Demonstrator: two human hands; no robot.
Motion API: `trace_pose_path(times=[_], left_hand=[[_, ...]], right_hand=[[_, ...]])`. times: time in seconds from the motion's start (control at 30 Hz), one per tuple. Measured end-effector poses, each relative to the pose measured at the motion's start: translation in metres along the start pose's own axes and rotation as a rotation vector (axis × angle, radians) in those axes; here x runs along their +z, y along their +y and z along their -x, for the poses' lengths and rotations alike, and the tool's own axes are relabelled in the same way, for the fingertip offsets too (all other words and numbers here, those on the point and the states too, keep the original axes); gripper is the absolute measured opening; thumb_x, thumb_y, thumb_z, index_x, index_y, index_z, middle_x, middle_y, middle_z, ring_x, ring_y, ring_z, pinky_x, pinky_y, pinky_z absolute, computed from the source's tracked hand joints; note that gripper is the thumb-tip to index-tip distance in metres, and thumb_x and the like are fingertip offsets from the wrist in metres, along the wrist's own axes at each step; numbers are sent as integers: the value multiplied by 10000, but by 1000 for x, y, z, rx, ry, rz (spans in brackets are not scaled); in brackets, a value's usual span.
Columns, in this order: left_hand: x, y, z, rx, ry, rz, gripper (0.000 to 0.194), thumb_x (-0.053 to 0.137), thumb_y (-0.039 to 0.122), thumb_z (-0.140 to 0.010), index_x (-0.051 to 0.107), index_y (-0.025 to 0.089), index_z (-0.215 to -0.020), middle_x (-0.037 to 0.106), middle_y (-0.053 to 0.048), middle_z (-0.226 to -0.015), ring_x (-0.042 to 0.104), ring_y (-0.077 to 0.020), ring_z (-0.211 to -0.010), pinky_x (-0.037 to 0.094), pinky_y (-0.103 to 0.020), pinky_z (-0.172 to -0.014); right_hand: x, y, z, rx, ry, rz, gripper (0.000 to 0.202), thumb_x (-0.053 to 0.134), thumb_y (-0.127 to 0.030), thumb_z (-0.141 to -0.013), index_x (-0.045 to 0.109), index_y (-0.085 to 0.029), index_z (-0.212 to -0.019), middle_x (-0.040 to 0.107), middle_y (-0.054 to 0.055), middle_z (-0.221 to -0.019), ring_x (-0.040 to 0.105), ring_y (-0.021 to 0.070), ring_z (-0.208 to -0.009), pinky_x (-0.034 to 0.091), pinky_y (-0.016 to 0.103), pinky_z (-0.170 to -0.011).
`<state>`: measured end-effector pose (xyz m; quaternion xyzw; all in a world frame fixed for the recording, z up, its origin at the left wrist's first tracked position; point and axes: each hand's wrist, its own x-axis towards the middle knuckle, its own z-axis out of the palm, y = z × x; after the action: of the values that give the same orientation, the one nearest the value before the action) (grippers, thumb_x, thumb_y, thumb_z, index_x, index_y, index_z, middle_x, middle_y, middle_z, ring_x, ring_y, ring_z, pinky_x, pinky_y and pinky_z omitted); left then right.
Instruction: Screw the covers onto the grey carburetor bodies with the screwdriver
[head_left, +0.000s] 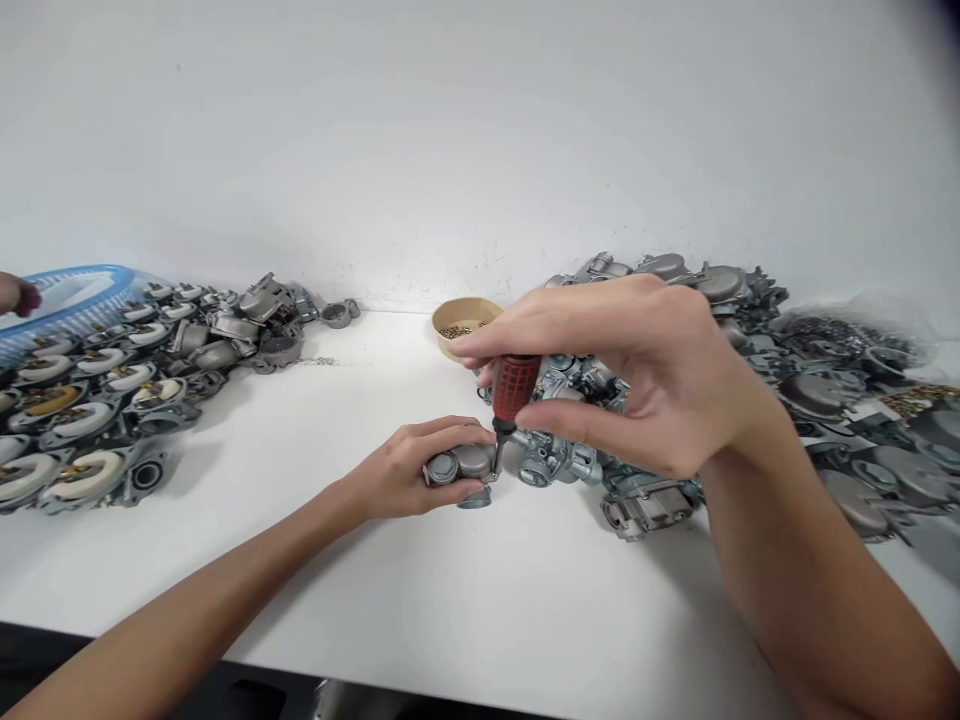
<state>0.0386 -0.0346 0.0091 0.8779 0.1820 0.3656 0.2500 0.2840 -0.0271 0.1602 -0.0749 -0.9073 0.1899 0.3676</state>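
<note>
A small grey metal carburetor (474, 460) rests on the white table, with the fingers of my left hand (412, 462) wrapped around it. My right hand (637, 370) grips a screwdriver (516, 388) with a red and black handle from above. The screwdriver stands nearly upright, and its tip meets the right side of the carburetor; my fingers and the tool hide part of that spot. Just beyond, a round tan tub (461, 312) holds small brass-coloured screws.
Carburetors with white floats (90, 420) stand in rows at left, beside loose metal bowls (262, 320) and a blue basket (112, 280). Another person's hand (16, 295) shows at the far left edge. More carburetors (652, 505) are heaped at right. A white wall (450, 150) rises behind.
</note>
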Motion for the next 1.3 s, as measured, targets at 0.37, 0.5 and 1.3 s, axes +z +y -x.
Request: trace_pose_path(times=[0.37,0.5,1.3], left_hand=[[0,1,-2,4,2,11,486,752,237,-914,576,217,-1366,723,-118,-1205,732,-214,-989,599,-310,-862],[-1,2,-4,-9,-12,2,458,741,252,-923,585,200,-1351,719,-129,-1221,728,-221,-1005,599,-315,-870],[-2,4,-5,-17,-14,18,484,756,217,-907,588,189,-1360,719,-123,-1210,726,-215,-1005,598,-307,-877]], right_hand=[[-3,1,-1,26,-29,2,314,673,-165,-941,689,-201,-1253,753,36,-1027,712,149,-914,617,267,-814],[-3,-1,0,24,-24,-106,351,635,-63,-926,673,-115,-1271,757,64,-1025,716,159,-942,623,295,-837],[-4,2,2,34,-68,-98,334,662,-113,-952,677,-196,-1275,757,39,-1062,723,145,-956,607,245,-853]])
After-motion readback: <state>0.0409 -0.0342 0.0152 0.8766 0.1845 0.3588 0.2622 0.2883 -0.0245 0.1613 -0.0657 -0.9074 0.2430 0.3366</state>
